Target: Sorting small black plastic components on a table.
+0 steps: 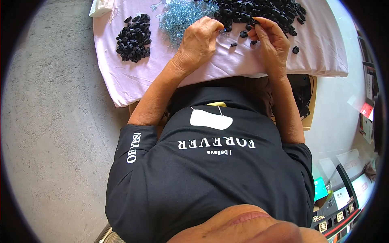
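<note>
My left hand (199,39) is closed in a pinch beside a heap of small clear-blue pieces (180,20); what its fingertips hold is too small to make out. My right hand (274,42) pinches a small round black piece (253,22) between thumb and fingers. Just beyond it spreads a large heap of small black wheel-like pieces (279,14). Between the hands, a few stray black pieces lie on the cloth, one of them a short dark bar (234,44). Farther left is a smaller pile of ridged black pieces (135,40).
A pink cloth (314,56) covers the table and hangs over its near edge. At the far left corner stands a white box (101,7). One round black piece (296,50) lies right of my right hand. Shelving with boxes (340,198) is at the lower right.
</note>
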Available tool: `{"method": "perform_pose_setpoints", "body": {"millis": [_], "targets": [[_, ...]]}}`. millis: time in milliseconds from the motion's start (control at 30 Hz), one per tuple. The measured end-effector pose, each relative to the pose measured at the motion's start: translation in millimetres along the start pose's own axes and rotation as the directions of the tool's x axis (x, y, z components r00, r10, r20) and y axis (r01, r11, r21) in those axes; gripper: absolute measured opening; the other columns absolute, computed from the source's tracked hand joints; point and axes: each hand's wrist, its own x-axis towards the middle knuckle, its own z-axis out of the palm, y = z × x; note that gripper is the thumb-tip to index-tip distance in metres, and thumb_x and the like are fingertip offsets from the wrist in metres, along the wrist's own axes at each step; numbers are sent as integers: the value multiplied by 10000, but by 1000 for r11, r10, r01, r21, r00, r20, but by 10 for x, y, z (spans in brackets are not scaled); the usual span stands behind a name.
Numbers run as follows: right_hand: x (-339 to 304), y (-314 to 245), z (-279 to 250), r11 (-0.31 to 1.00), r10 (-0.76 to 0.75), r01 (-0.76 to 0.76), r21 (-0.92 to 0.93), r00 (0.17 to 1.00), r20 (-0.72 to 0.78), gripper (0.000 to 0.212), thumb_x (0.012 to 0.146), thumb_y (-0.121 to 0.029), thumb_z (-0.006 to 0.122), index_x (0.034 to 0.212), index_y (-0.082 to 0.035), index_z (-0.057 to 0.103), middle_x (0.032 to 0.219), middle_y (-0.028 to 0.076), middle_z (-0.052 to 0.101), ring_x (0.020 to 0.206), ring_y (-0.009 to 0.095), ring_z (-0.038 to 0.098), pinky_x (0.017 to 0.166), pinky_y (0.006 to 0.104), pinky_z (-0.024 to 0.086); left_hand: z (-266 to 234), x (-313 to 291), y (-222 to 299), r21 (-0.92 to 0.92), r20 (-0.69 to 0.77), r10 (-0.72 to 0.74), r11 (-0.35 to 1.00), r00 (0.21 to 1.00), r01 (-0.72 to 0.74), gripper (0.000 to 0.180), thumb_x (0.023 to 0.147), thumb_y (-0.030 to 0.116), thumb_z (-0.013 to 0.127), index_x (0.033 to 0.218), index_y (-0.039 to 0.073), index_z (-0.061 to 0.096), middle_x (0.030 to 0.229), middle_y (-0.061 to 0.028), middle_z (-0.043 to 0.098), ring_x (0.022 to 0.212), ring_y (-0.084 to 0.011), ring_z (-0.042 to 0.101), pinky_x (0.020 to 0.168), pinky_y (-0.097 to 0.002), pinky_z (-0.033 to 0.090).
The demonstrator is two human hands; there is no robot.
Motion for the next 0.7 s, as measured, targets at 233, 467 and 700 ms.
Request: {"method": "perform_pose_setpoints", "body": {"millis": [233,467,700], "targets": [[-15,-51,28,999,26,-27,20,998,62,214,999,-23,604,1205,-10,664,924,40,707,835,81,671,770,212,545,-51,46,71,-168,19,-145,975,989,146,79,908,30,666,984,19,689,894,-106,700,785,-212,681,721,-315,555],[-15,-66,10,999,32,-34,13,984,174,235,1001,-22,600,1229,-3,657,907,39,695,809,77,648,771,213,543,13,182,211,-335,-13,-142,933,990,130,99,890,51,726,963,19,668,845,-119,719,754,-202,725,683,-291,582],[-5,-77,-10,997,57,-68,44,974,217,233,1004,-18,592,1224,-5,667,901,46,696,813,81,649,779,216,549,39,217,225,-399,20,-123,909,992,121,98,901,72,731,969,27,677,837,-100,719,753,-176,717,688,-279,579]]}}
